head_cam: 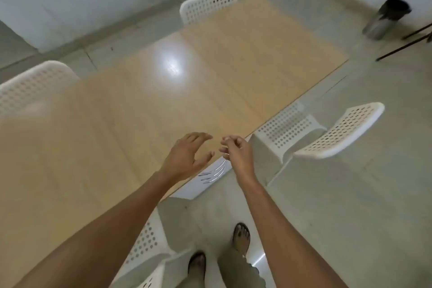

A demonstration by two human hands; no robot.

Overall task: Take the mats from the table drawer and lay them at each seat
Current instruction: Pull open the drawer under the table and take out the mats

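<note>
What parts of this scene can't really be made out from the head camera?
- Drawer: mostly hidden under the table edge and left hand; contents unseen.
- Mats: none visible.
- Right hand: fingers curled, blurred; unclear whether holding anything.
- Bin: motion-blurred.
- Near chair: cut off by left forearm and bottom edge.

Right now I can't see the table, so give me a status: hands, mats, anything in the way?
Left hand open, empty. Right hand curled, empty. No mats out; white drawer under the table edge below the hands. Nothing in the way.
</note>
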